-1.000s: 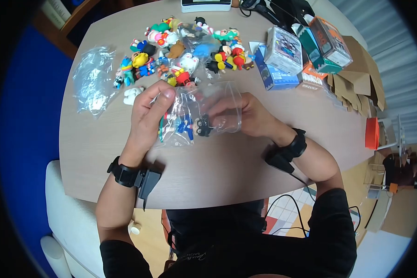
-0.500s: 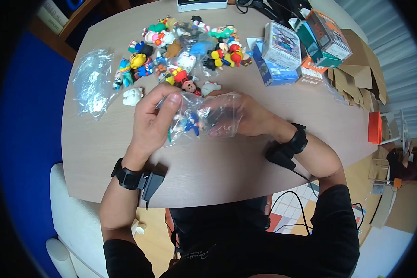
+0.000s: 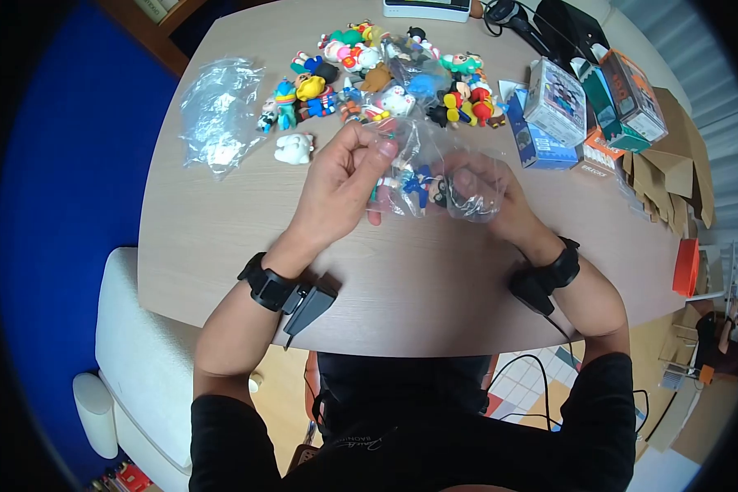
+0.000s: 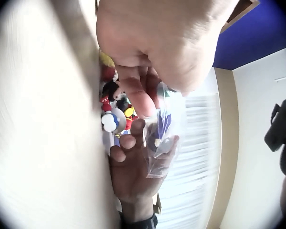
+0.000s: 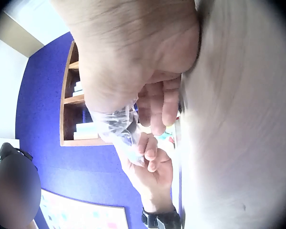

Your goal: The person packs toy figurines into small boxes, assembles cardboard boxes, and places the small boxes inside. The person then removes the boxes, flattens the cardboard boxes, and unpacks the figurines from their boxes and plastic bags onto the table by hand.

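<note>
A clear plastic bag (image 3: 419,146) is held up between the two hands, above the near middle of the table. My left hand (image 3: 343,184) pinches its left side between thumb and fingers. At its right end my right hand (image 3: 512,201) grips the plastic, with fingers showing through the film. Inside the bag sit small figurines, among them a blue-clothed figure (image 3: 418,182) and a black-headed one (image 3: 439,193). In the left wrist view the bag (image 4: 158,160) hangs between both hands. Part of the bag (image 5: 121,121) shows below the palm in the right wrist view.
Behind the hands lies a pile of colourful figurines (image 3: 312,86). A white figurine (image 3: 293,148) lies apart, left of it. Another clear plastic bag (image 3: 220,115) rests at the table's left. Toy boxes (image 3: 556,102) and folded brown cardboard (image 3: 672,148) stand at the right.
The head view has shifted, so the table sits farther right in it. The right hand's fingers have moved over the bag's right end, and the bag looks more bunched.
</note>
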A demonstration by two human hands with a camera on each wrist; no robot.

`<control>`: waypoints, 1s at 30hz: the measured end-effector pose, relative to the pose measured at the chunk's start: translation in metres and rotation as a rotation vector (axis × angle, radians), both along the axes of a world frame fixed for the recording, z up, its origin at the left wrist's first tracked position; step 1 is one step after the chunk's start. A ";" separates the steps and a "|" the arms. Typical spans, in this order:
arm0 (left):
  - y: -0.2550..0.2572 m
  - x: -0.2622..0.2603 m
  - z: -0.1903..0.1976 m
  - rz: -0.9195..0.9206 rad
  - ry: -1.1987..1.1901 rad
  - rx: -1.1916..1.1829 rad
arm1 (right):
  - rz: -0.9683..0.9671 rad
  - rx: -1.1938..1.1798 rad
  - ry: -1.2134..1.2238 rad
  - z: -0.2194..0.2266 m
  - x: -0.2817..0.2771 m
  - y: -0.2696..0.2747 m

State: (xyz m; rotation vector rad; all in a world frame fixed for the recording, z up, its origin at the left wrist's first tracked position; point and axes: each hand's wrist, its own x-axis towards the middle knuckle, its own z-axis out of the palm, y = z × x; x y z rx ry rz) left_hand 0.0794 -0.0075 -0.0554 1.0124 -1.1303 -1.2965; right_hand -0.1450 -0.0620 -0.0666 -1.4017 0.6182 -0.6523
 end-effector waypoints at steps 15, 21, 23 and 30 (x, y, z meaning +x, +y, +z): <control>-0.002 0.001 -0.005 0.023 0.068 -0.109 | -0.009 0.069 0.062 0.012 0.003 0.004; -0.001 0.002 -0.005 0.015 0.026 -0.129 | 0.029 -0.216 0.094 0.008 -0.001 -0.002; 0.002 0.003 -0.004 0.018 -0.006 -0.104 | 0.041 -0.234 0.119 0.009 -0.003 -0.002; -0.001 0.006 -0.010 0.122 -0.269 -0.279 | 0.111 -0.346 -0.007 -0.004 -0.005 -0.012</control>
